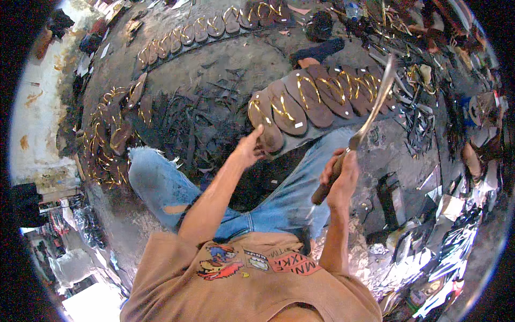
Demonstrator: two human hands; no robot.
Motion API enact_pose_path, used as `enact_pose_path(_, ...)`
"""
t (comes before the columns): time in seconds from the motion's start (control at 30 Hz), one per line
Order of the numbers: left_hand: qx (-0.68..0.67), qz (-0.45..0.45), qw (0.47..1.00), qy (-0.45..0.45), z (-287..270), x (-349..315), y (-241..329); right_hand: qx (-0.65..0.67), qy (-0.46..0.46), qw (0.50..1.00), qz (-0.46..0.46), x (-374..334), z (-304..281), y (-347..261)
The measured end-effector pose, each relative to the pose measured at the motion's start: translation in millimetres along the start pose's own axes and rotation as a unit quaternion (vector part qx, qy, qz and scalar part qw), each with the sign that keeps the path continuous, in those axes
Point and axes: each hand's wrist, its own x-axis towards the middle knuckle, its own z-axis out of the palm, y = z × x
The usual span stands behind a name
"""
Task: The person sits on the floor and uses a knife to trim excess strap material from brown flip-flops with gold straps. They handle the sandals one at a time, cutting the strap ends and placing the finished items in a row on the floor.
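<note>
My right hand [343, 174] is closed around the dark handle of a knife [370, 115]. Its long, shiny, slightly curved blade points up and away, over the right end of a row of sandals. My left hand [249, 150] is at the near left end of that row, fingers apart, by the edge of a brown sandal [268, 134] with gold straps. Its fingertips seem to touch that sandal's side; the exact contact is hard to make out. Beside it lies another brown sandal [289, 110], then several more, side by side on a grey slab [303, 140] between my knees.
Another row of gold-strapped sandals [201, 29] runs along the far floor. A heap of sandals [110, 126] lies at left, with dark scraps [188, 115] beside it. A dark-covered limb [319, 52] reaches in behind the near row. Plastic and clutter [440, 263] fill the right side.
</note>
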Motion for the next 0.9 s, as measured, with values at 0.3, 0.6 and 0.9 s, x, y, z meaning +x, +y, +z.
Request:
enact_pose_path(0.3, 0.172, 0.29, 0.931, 0.137, 51.7, -47.6, 75.2, -0.078, -0.068, 0.994, 0.032, -25.7, 30.0, 13.6)
enact_pose_path(0.6, 0.183, 0.151, 0.964, 0.118, 19.5, -124.6, 134.5, -0.194, -0.19, 0.957, 0.107, -70.2, 51.0, 51.2)
enact_pose_path(0.9, 0.151, 0.148, 0.974, 0.085, 27.6, -128.4, 123.4, -0.254, -0.185, 0.949, -0.002, -19.8, 97.3, 70.5)
